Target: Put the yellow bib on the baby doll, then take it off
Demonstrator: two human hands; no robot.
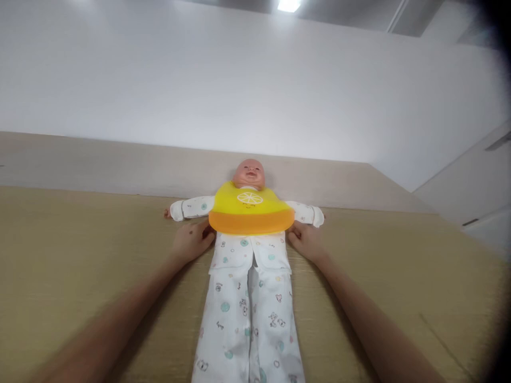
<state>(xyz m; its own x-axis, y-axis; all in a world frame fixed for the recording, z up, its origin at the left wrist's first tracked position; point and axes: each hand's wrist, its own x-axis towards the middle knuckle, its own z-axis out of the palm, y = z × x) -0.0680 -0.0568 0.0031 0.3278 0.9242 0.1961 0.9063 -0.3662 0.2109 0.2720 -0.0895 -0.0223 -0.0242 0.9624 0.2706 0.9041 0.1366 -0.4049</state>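
A baby doll [249, 173] lies on its back with its arms spread wide, dressed in a white printed top [231, 250] and matching trousers [227, 319]. Over its chest is a yellow bib [223, 199] with a citrus-slice print and an orange catch pocket [251, 223] along the bottom. My left hand [194, 240] is closed at the pocket's left end, its fingertips partly hidden by the bib. At the right end, my right hand [306, 239] pinches the pocket's edge in the same way.
The doll rests on a wood-coloured surface [99, 239] with a paler strip [120, 165] along its far side. Beyond stands a white wall [179, 80]. A white cabinet or door panel [479, 181] is at the far right.
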